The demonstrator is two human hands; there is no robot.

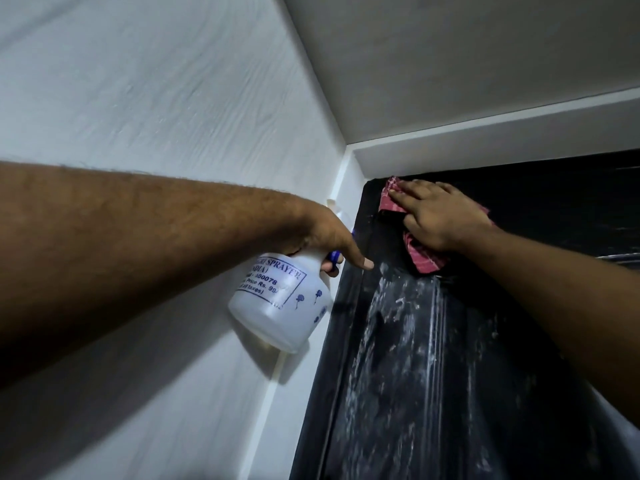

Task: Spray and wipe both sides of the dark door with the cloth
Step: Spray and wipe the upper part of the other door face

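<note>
1. The left hand (323, 235) is raised on an outstretched arm and grips the neck of a spray bottle (280, 303), fingers curled round it at the blue trigger.
2. Its forefinger sticks out straight, with the tip at the left edge of the door (415, 375).
3. The bottle is white with blue print and hangs tilted below the hand, in front of the wall (138, 91), just beside the door's left edge.
4. The right hand (441, 216) lies flat and wide, fingers straight, and presses a cloth (424, 260) against the door.
5. The cloth is red with thin pale stripes. It is bunched under the palm and shows above the fingertips and below the heel of the hand.
6. Hand and cloth sit near the door's top left corner, just under the lintel (485, 150).
7. The door is dark, and below the cloth its face carries whitish streaks and smears running downward.
8. The ceiling (485, 46) is close above.
</note>
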